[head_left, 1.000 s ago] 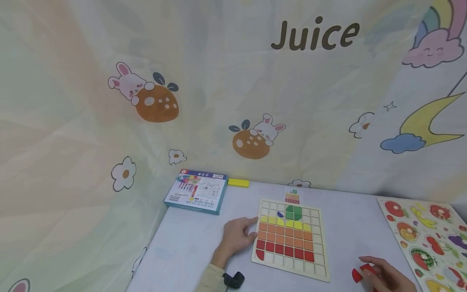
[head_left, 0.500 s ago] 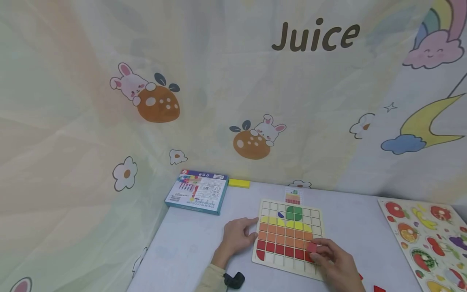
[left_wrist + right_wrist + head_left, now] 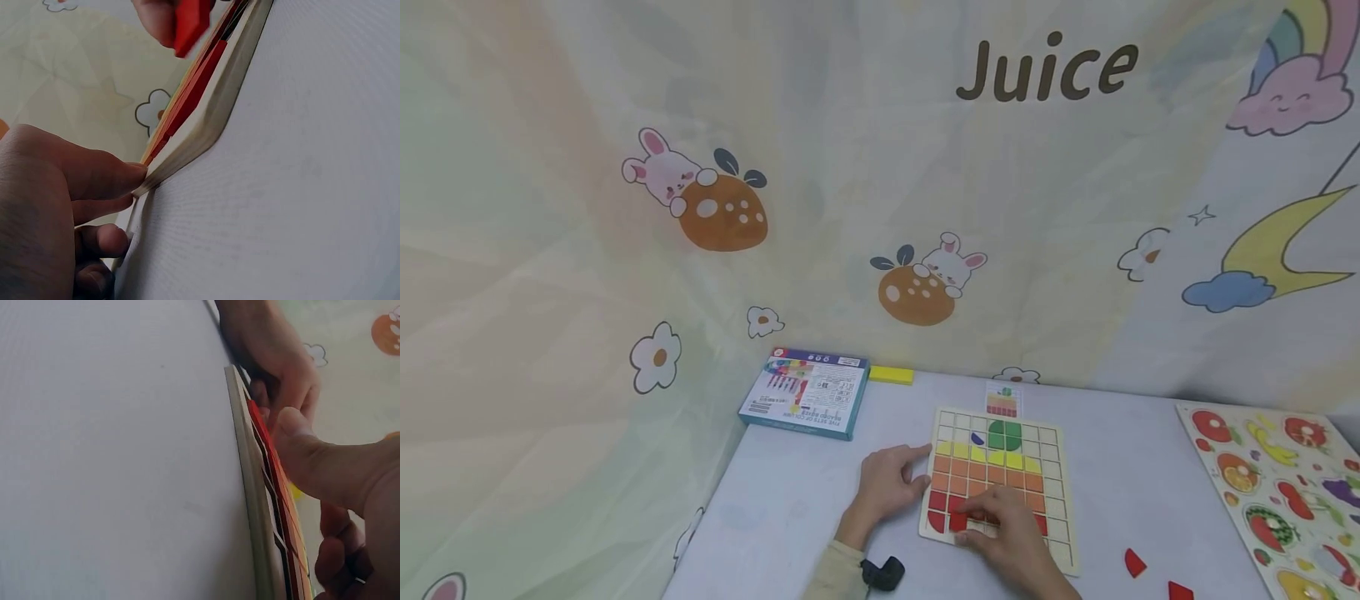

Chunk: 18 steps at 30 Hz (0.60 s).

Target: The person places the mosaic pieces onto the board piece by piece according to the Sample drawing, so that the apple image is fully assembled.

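A pale wooden grid board (image 3: 1057, 532) lies on the table, filled with rows of red, orange and yellow tiles plus a few green pieces (image 3: 1004, 435). At its left edge, the thumb and extended index finger of my left hand (image 3: 887, 487) touch the rim, and its other fingers are bent. My right hand (image 3: 1007, 533) reaches over the lower rows and pinches a red square tile (image 3: 957, 522) between thumb and fingers, beside the rounded red corner piece (image 3: 936, 522). That tile also shows in the left wrist view as a red block (image 3: 192, 26), close over the board.
Two loose red pieces lie right of the board, one a quarter-round (image 3: 1135, 562) and one at the frame's bottom (image 3: 1180, 591). A small pattern card (image 3: 1003, 401) sits behind the board. Farther out are a box (image 3: 805, 393), a yellow block (image 3: 891, 376) and a fruit board (image 3: 1273, 492).
My right hand has come from the loose red pieces at the right, across the board to its lower left, carrying a red tile. My left hand stays at the board's edge.
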Motion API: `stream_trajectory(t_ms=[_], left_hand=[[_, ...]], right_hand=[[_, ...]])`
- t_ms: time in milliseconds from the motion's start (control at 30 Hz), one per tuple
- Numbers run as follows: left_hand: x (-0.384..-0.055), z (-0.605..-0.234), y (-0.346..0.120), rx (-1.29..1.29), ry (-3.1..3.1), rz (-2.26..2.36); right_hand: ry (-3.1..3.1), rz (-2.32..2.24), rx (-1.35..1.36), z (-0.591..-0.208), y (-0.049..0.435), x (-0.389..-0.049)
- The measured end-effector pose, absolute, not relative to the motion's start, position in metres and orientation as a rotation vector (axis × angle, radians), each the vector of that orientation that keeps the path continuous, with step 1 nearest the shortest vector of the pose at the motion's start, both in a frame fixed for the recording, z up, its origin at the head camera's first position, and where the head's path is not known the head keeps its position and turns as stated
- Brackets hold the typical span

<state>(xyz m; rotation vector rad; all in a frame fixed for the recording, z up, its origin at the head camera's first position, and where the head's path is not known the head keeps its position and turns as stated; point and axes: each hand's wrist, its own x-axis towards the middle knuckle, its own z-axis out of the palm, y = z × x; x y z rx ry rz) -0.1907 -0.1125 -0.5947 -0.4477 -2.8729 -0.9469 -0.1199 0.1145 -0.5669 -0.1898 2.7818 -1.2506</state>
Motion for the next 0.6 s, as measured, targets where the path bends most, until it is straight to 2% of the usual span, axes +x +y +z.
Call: stream_trajectory(t_ms=[600], left_hand=[[-0.1902,-0.5953,-0.1114,-0.451,-2.835,-0.932]], right_hand=[[2.901,-0.998,-0.285,-0.5660,0.1113,-0.1204]])
